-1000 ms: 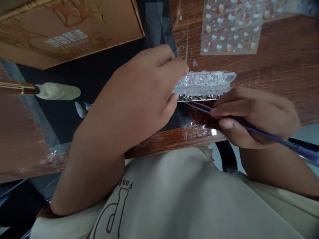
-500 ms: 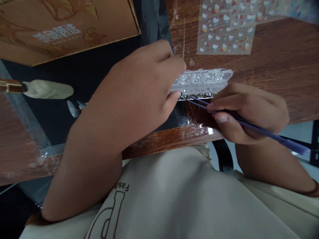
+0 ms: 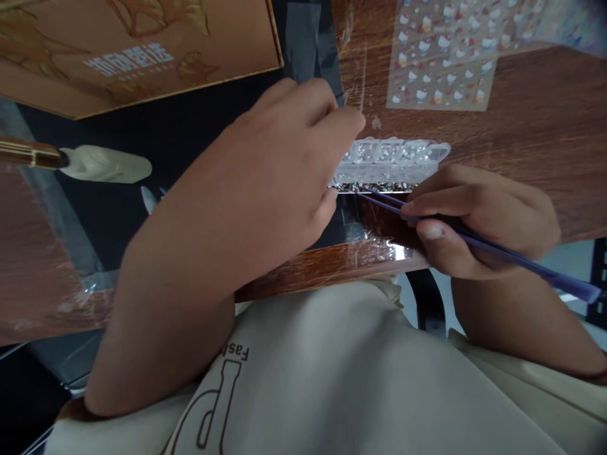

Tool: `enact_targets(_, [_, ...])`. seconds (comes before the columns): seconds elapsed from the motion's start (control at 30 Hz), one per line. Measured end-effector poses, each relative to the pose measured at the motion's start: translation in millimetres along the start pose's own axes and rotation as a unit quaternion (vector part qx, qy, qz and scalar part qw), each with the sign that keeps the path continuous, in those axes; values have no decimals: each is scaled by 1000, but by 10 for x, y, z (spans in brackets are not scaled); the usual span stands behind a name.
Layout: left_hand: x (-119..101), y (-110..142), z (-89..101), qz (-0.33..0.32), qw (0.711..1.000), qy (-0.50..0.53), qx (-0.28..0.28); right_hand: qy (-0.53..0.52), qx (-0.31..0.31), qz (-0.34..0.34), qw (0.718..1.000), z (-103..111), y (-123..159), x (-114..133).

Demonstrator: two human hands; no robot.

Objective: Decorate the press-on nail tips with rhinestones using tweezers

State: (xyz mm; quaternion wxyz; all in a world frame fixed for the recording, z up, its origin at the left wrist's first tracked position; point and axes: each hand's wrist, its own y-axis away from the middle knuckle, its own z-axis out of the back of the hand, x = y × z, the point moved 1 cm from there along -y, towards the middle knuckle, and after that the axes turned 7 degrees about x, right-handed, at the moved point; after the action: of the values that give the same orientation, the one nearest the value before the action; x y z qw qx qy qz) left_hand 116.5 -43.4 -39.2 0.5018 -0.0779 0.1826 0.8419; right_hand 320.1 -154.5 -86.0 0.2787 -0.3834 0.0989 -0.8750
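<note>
From the head camera, the left hand [image 3: 279, 170] curls over the near end of a clear compartment box of rhinestones [image 3: 393, 161] on the wooden table [image 3: 531, 133], fingertips and thumb touching its edge. The right hand [image 3: 478, 218] grips a thin purple stick [image 3: 497, 251], its tip at the box's front row. Compared with half a second ago, both hands and the box sit slightly further right and lower in view; the grips are unchanged. A sticker sheet [image 3: 446, 57] lies beyond the box, a brown printed box [image 3: 133, 50] far left.
</note>
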Motion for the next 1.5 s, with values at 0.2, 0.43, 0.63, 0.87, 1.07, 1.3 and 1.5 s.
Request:
enact_targets(0.2, [4,-24,-7,15,1000,19,-7,-5,-4,0,1000,-16,-2,-6])
enact_targets(0.43, [1,-43,-12,27,999,13,-18,18,11,5,1000,-5,-29,26])
enact_targets(0.63, [6,-53,-17,26,999,7,-22,17,-4,14,1000,-21,-25,17])
enact_targets(0.87, [-5,-61,-20,16,999,-5,-32,12,-12,13,1000,-10,-57,5])
enact_targets(1.07, [-13,-81,-30,22,999,-9,-30,0,24,22,999,35,-156,74])
enact_targets(1.3, [-24,-61,-12,11,999,20,-35,75,152,36,985,253,-365,77])
enact_targets(1.5, [-17,-49,-22,6,999,33,-29,40,235,98,966,357,-509,-106])
